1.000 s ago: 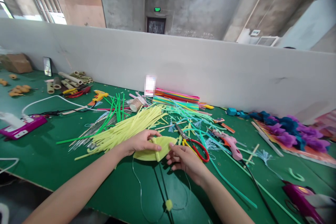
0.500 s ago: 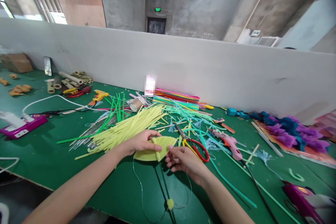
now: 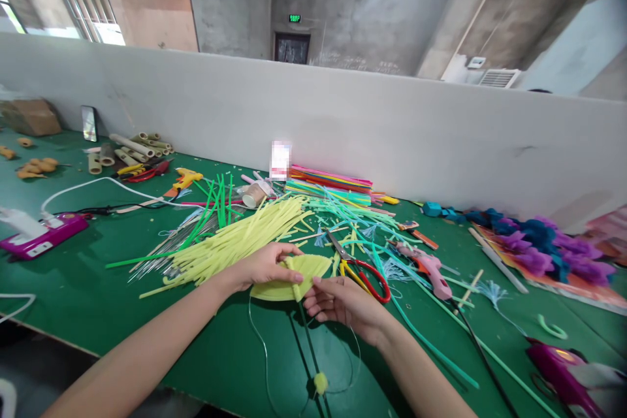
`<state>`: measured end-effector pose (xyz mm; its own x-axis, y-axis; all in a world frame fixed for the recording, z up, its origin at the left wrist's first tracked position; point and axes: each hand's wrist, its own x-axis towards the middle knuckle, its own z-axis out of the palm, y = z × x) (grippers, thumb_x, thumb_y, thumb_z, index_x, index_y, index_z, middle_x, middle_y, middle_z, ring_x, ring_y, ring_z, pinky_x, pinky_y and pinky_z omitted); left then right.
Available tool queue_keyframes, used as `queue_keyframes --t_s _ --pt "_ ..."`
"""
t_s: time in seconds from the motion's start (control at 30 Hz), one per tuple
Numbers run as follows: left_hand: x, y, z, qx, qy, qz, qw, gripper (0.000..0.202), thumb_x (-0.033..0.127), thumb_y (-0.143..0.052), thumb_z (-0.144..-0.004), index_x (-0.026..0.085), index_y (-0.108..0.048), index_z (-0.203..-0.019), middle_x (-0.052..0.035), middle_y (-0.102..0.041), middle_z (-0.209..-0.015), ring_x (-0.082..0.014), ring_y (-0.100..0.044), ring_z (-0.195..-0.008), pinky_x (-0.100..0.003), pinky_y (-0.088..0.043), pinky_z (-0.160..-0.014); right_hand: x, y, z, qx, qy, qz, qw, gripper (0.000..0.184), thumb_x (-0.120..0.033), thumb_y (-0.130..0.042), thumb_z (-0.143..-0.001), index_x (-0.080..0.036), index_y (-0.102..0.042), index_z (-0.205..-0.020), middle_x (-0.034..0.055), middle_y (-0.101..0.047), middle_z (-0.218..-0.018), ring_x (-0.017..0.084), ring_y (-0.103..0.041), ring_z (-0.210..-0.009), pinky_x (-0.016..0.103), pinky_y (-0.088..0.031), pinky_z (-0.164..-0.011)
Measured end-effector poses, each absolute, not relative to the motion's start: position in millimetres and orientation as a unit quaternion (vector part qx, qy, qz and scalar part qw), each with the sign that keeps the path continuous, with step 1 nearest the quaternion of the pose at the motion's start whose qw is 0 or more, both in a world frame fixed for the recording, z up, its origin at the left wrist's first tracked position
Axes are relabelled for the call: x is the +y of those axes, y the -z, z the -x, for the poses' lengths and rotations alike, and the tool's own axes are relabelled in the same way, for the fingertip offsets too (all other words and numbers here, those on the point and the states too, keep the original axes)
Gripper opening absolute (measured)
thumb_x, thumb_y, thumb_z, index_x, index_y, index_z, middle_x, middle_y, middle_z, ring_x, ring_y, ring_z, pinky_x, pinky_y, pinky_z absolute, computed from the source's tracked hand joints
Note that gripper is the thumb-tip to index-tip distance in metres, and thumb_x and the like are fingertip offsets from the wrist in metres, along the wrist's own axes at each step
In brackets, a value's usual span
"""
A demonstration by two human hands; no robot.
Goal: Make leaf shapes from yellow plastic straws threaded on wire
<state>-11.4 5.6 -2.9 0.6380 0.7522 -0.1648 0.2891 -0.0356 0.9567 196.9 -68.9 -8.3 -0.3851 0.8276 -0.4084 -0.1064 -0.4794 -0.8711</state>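
Observation:
A yellow-green, leaf-shaped pipe-cleaner piece point(image 3: 313, 266) with a raised band across its middle is held low over the table. My left hand point(image 3: 269, 266) grips it from the left, thumb pressed on the band. At its lower right edge, the thumb and fingers of my right hand point(image 3: 343, 304) are pinched together. A thin dark stick point(image 3: 307, 339) runs down from the piece, and a small yellow pompom point(image 3: 320, 383) sits low on it. Pale thread point(image 3: 264, 346) loops below both hands; whether my right fingers also pinch it is hidden.
Behind my hands lie a heap of yellow pipe cleaners point(image 3: 245, 228) and red-handled scissors point(image 3: 367, 277). A pink glue gun point(image 3: 434, 274) and its cord are to the right. Purple power strips point(image 3: 53, 235) stand at both sides. A white partition point(image 3: 441, 137) borders the green table.
My right hand has shifted slightly left and down along the piece's edge. The stick's lower end and the pompom have swung a little right. My left hand keeps its grip.

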Motion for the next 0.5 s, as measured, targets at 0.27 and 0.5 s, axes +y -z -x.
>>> queue_keyframes --t_s 0.27,0.5 --pt "0 -11 18 0.292 -0.155 -0.851 0.409 0.089 0.046 -0.078 -0.061 0.026 -0.040 -0.138 -0.0072 -0.050 -0.136 -0.0273 -0.050 -0.118 -0.034 -0.039 -0.097 -67 10 -198 -0.387 -0.730 0.460 0.324 0.041 -0.047 -0.065 -0.080 -0.007 -0.073 -0.082 0.0100 -0.072 -0.075 0.011 -0.066 -0.064 0.019 -0.052 -0.060" --pt "-6 -13 17 0.296 -0.132 -0.895 0.307 0.093 0.037 -0.074 -0.063 0.020 -0.031 -0.144 -0.0109 -0.042 -0.144 -0.0279 -0.044 -0.127 -0.037 -0.033 -0.105 -67 10 -201 -0.382 -0.734 0.464 0.318 0.041 -0.046 -0.065 -0.081 -0.006 -0.073 -0.083 0.0108 -0.072 -0.075 0.012 -0.067 -0.065 0.020 -0.053 -0.060"
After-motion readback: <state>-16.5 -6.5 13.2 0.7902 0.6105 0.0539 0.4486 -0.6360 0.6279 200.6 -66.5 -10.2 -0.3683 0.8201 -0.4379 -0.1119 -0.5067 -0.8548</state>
